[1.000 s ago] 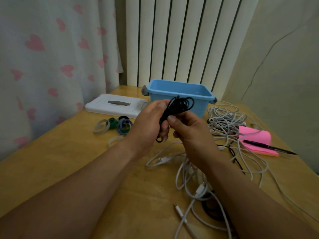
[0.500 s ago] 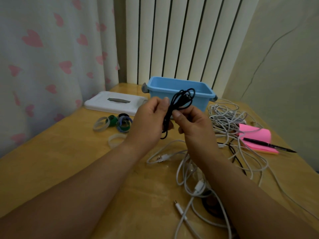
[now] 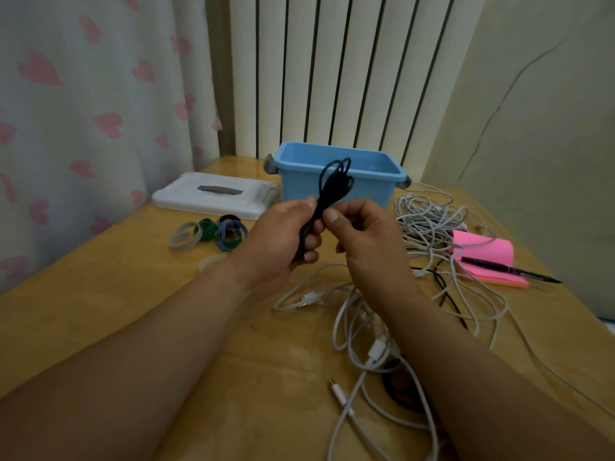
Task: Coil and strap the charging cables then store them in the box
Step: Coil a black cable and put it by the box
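Black cable [image 3: 332, 184], coiled but unstrapped, sits clamped in the grip of the left hand [image 3: 283, 237], pinched by the right hand [image 3: 362, 234] before the blue box [image 3: 299, 191], while white cables [image 3: 429, 217] lie loose on the desk [image 3: 100, 311].

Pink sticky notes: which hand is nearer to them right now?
Right. The right hand, pinching the black cable, sits to the left of the pink sticky notes; the left hand grips that cable farther left.
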Demonstrator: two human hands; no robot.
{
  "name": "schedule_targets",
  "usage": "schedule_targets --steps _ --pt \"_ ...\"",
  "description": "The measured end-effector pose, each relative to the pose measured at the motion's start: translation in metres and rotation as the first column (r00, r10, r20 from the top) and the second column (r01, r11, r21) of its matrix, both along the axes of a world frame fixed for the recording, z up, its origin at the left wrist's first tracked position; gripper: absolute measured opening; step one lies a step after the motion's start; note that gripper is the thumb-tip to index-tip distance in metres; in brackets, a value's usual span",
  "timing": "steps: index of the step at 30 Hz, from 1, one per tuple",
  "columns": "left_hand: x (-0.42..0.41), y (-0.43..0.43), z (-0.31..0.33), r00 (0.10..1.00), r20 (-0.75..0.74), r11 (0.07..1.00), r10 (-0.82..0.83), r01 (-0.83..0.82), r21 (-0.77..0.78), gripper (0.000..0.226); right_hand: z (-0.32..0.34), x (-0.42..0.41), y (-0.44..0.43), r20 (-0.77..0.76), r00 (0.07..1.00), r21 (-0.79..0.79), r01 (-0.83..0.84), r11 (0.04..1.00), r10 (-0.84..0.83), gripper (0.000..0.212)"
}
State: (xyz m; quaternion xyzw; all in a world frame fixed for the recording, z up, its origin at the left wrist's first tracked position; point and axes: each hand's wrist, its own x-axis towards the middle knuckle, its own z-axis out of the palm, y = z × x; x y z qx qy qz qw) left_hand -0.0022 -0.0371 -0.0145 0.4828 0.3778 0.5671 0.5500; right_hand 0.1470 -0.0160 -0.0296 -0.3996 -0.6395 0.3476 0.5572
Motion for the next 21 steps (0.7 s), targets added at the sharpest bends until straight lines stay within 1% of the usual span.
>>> schedule_targets --steps 2,4,6,8,10,14,16,19,21 --pt "-0.005 0.001 0.001 0.997 0.029 0.996 -0.075 0.076 -0.040 0.029 0.001 0.000 0.000 -0.031 0.999 -0.037 -0.046 0.998 0.044 0.012" --pt "-0.011 0.001 0.002 0.995 -0.027 0.994 -0.094 0.092 -0.053 0.033 0.002 0.001 -0.002 -0.053 0.990 -0.092 -0.132 0.987 0.127 0.016" --pt "-0.014 -0.001 0.002 0.992 -0.114 0.997 -0.058 0.052 -0.052 0.034 0.002 0.002 -0.002 -0.041 0.982 -0.109 -0.189 0.976 0.185 0.019" --pt "-0.012 -0.003 0.003 0.979 -0.205 0.999 0.007 -0.014 -0.033 0.038 0.001 0.001 -0.003 -0.013 0.988 -0.077 -0.155 0.985 0.154 0.016" --pt "-0.006 -0.005 0.002 0.957 -0.280 0.997 0.080 -0.076 0.028 0.041 0.000 -0.001 -0.002 -0.015 0.997 -0.043 -0.081 0.996 0.080 0.012" --pt "0.005 -0.010 -0.004 0.901 -0.395 0.977 0.178 -0.115 0.178 0.030 0.001 -0.001 0.000 -0.026 0.999 -0.027 0.018 0.999 -0.019 0.014" --pt "0.005 -0.008 -0.007 0.919 -0.355 0.976 0.173 -0.112 0.188 0.029 0.003 0.000 -0.001 -0.028 1.000 -0.036 -0.003 0.999 0.002 0.013" --pt "0.001 -0.002 -0.010 0.967 -0.210 0.983 0.146 -0.119 0.139 0.036 0.006 0.000 -0.004 -0.045 0.997 -0.047 -0.061 0.997 0.059 0.015" --pt "0.001 -0.001 -0.009 0.981 -0.150 0.988 0.122 -0.106 0.112 0.036 0.006 0.000 -0.004 -0.063 0.996 -0.060 -0.062 0.996 0.058 0.012"
